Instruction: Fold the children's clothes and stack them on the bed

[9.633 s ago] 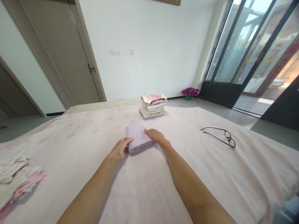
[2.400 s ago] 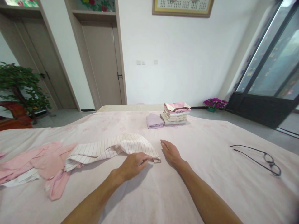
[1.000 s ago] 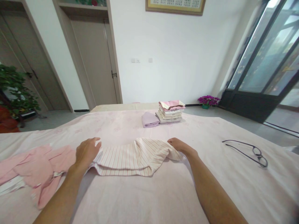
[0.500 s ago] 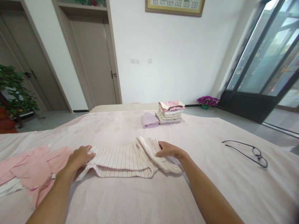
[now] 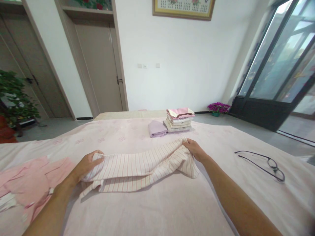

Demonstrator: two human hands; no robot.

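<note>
A cream garment with thin reddish stripes (image 5: 133,165) is stretched sideways between my hands; which kind of garment it is I cannot tell. At its left end my left hand (image 5: 90,164) is closed, thumb over the cloth. My right hand (image 5: 195,149) pinches the upper right corner, lifted a little off the sheet, while loose folds hang below it. The lower layer on the near side is crumpled and sags toward the bed. Left of my left forearm lies a pink garment (image 5: 31,182), spread out and wrinkled, with a white patch at its edge.
Beyond the hands, a stack of folded clothes (image 5: 179,119) stands beside a folded lilac cloth (image 5: 157,128). Black-framed glasses (image 5: 264,165) lie on the right of the pale pink bedsheet (image 5: 147,213). Purple flowers (image 5: 219,108) stand on the floor behind.
My right hand has moved right and away from me, drawing the striped garment's bunched right end out straighter and up. My left hand stays at the left end.
</note>
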